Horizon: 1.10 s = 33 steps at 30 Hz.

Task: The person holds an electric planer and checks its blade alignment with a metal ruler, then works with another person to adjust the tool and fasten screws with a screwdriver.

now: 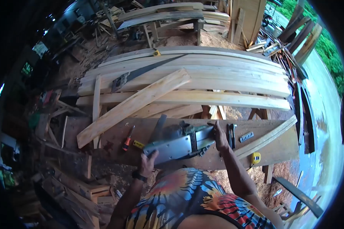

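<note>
An electric planer (176, 149) lies tipped over above the workbench (284, 149), its flat metal sole turned up toward me. My left hand (146, 165) closes on its near left end, thumb on the sole's edge. At the opposite end my right hand (220, 138) presses round the side, fingers pointing away from me. Left of the planer are a screwdriver (127, 143) with a red-orange handle and a small yellow item (138, 144). Dark-handled pliers (231, 136) and a small grey slotted piece (246, 137) lie just beyond my right hand.
Long pale planks (225, 78) span the stand ahead, with a handsaw (122, 79) and a tape measure (156, 52) on them. A loose board (133, 107) slants across. Wooden strips (269, 139) and a yellow tape measure (255, 157) are at right. Shavings (283, 179) cover the floor.
</note>
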Each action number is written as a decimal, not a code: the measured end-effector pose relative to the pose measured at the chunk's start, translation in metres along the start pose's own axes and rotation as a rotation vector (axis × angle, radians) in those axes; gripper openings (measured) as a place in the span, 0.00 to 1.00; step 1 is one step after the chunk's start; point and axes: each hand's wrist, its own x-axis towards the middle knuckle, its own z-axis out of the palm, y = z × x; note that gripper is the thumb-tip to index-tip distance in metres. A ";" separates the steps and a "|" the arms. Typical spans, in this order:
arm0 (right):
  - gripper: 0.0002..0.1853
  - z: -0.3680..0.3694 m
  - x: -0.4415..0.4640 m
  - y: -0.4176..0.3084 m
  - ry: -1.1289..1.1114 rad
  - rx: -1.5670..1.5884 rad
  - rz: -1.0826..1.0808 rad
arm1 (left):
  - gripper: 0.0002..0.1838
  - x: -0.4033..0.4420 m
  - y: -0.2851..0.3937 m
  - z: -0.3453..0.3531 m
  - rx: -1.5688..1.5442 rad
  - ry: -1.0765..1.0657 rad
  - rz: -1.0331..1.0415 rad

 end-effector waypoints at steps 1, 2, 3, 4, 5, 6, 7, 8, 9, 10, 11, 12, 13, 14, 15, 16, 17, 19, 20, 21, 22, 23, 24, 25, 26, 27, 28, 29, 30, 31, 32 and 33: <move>0.41 0.000 0.004 -0.003 0.012 -0.055 -0.033 | 0.19 0.012 -0.006 -0.004 0.099 0.109 0.097; 0.41 -0.002 0.007 -0.004 0.026 -0.112 -0.054 | 0.18 0.024 -0.013 -0.008 0.199 0.211 0.186; 0.41 -0.004 0.007 -0.011 -0.018 -0.219 -0.074 | 0.20 0.038 -0.003 -0.017 0.057 0.141 0.073; 0.42 -0.005 0.005 -0.022 -0.065 -0.328 -0.084 | 0.22 0.052 0.011 -0.025 -0.086 0.075 -0.053; 0.44 0.003 -0.001 -0.037 0.016 -0.327 -0.014 | 0.23 0.056 0.044 -0.029 -0.115 -0.048 -0.207; 0.47 0.012 -0.001 -0.047 0.095 -0.333 0.039 | 0.26 0.063 0.079 -0.030 -0.153 -0.164 -0.347; 0.49 0.011 0.001 -0.046 0.113 -0.370 0.042 | 0.26 0.071 0.092 -0.032 -0.138 -0.219 -0.405; 0.51 0.011 0.004 -0.047 0.129 -0.405 0.038 | 0.27 0.080 0.098 -0.035 -0.122 -0.271 -0.457; 0.54 0.012 0.004 -0.051 0.129 -0.374 0.091 | 0.25 0.090 0.097 -0.039 -0.166 -0.305 -0.525; 0.54 0.006 0.010 -0.046 0.108 -0.401 0.129 | 0.25 0.099 0.094 -0.040 -0.178 -0.335 -0.579; 0.54 -0.002 0.018 -0.037 0.085 -0.428 0.165 | 0.25 0.108 0.089 -0.041 -0.192 -0.362 -0.631; 0.55 -0.004 0.022 -0.034 0.060 -0.454 0.200 | 0.25 0.115 0.087 -0.040 -0.206 -0.388 -0.682; 0.55 -0.006 0.024 -0.030 0.072 -0.437 0.236 | 0.26 0.121 0.085 -0.039 -0.171 -0.431 -0.731; 0.55 -0.011 0.026 -0.028 0.064 -0.470 0.263 | 0.26 0.124 0.082 -0.035 -0.169 -0.423 -0.756; 0.55 -0.012 0.026 -0.034 0.057 -0.502 0.289 | 0.26 0.126 0.079 -0.030 -0.165 -0.415 -0.780; 0.55 -0.013 0.026 -0.036 0.052 -0.532 0.316 | 0.27 0.129 0.076 -0.026 -0.160 -0.410 -0.805; 0.55 -0.016 0.029 -0.031 0.077 -0.546 0.305 | 0.27 0.133 0.073 -0.023 -0.159 -0.413 -0.816; 0.55 -0.027 0.038 -0.026 0.073 -0.607 0.229 | 0.28 0.141 0.066 -0.016 -0.160 -0.421 -0.842; 0.50 -0.033 0.043 -0.026 0.067 -0.639 0.288 | 0.28 0.148 0.063 -0.013 -0.172 -0.434 -0.842; 0.46 -0.036 0.046 -0.030 0.058 -0.671 0.346 | 0.28 0.155 0.059 -0.011 -0.186 -0.446 -0.847; 0.45 -0.038 0.047 -0.036 0.051 -0.678 0.361 | 0.29 0.163 0.054 -0.008 -0.201 -0.458 -0.847; 0.45 -0.046 0.056 -0.028 0.051 -0.685 0.335 | 0.29 0.170 0.050 -0.004 -0.224 -0.447 -0.855; 0.45 -0.050 0.060 -0.030 0.050 -0.691 0.308 | 0.29 0.173 0.051 0.002 -0.242 -0.431 -0.858; 0.45 -0.054 0.060 -0.030 0.057 -0.684 0.322 | 0.28 0.177 0.055 0.007 -0.258 -0.416 -0.860; 0.46 -0.058 0.060 -0.030 0.064 -0.678 0.336 | 0.28 0.178 0.057 0.013 -0.272 -0.402 -0.859; 0.46 -0.046 0.051 -0.053 0.093 -0.680 0.357 | 0.27 0.180 0.053 0.016 -0.298 -0.410 -0.821; 0.46 -0.042 0.047 -0.066 0.122 -0.683 0.376 | 0.28 0.184 0.050 0.019 -0.314 -0.400 -0.833; 0.47 -0.049 0.057 -0.054 0.136 -0.704 0.414 | 0.28 0.186 0.048 0.020 -0.329 -0.391 -0.844; 0.50 -0.048 0.055 -0.057 0.131 -0.744 0.388 | 0.28 0.189 0.047 0.020 -0.343 -0.381 -0.856; 0.53 -0.044 0.051 -0.064 0.126 -0.784 0.358 | 0.28 0.192 0.045 0.020 -0.340 -0.394 -0.858; 0.56 -0.039 0.047 -0.070 0.118 -0.824 0.332 | 0.28 0.194 0.043 0.019 -0.336 -0.406 -0.864; 0.55 -0.035 0.040 -0.077 0.130 -0.851 0.321 | 0.28 0.189 0.050 0.018 -0.331 -0.415 -0.869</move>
